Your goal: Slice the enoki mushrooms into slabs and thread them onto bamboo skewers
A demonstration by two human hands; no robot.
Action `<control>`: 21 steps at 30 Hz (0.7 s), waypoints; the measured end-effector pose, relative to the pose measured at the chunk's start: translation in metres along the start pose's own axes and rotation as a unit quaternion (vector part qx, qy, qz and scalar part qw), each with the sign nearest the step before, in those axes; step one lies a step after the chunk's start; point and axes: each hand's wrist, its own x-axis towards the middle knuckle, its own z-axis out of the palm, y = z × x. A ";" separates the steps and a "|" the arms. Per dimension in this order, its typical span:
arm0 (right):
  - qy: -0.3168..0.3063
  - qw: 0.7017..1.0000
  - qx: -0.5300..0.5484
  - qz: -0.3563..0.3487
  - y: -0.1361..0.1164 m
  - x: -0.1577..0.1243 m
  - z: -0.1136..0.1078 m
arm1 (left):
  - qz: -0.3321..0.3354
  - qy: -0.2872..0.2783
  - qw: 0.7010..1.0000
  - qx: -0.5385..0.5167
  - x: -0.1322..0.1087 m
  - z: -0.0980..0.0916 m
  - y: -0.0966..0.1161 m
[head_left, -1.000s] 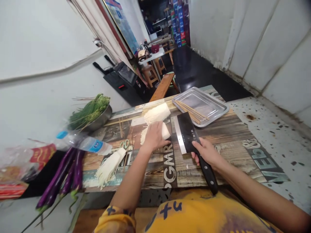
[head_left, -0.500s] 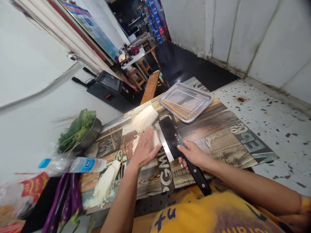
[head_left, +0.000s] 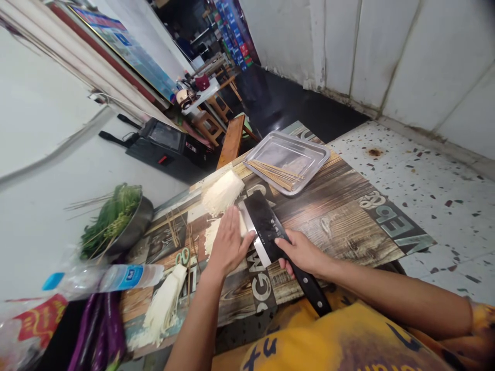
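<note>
Enoki bundle (head_left: 211,236) beneath outstretched left fingers (head_left: 230,222), right fingers (head_left: 285,266) clenched around cleaver (head_left: 263,219)

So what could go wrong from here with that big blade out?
Probably two things. The left hand has its thumb right by the edge of the cleaver in the right hand, so a slip might cut it. And the bottle lies on its side across the eggplants, so a knock could perhaps set it rolling.
</note>
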 end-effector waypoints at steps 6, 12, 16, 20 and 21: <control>0.003 1.000 0.000 0.001 0.000 -0.001 0.001 | -0.005 0.003 1.000 0.004 -0.001 0.001 0.000; 0.005 1.000 -0.001 0.001 -0.001 -0.003 0.000 | -0.011 -0.002 1.000 -0.003 0.000 0.000 0.001; -0.001 1.000 -0.001 0.001 0.000 -0.004 -0.001 | -0.009 0.005 1.000 -0.002 0.001 0.001 0.001; 0.003 1.000 -0.007 -0.002 0.002 -0.003 -0.001 | -0.005 0.007 1.000 -0.002 0.001 0.002 0.001; 0.005 1.000 -0.008 -0.002 0.002 -0.003 -0.001 | -0.004 0.007 1.000 -0.001 0.001 0.002 0.001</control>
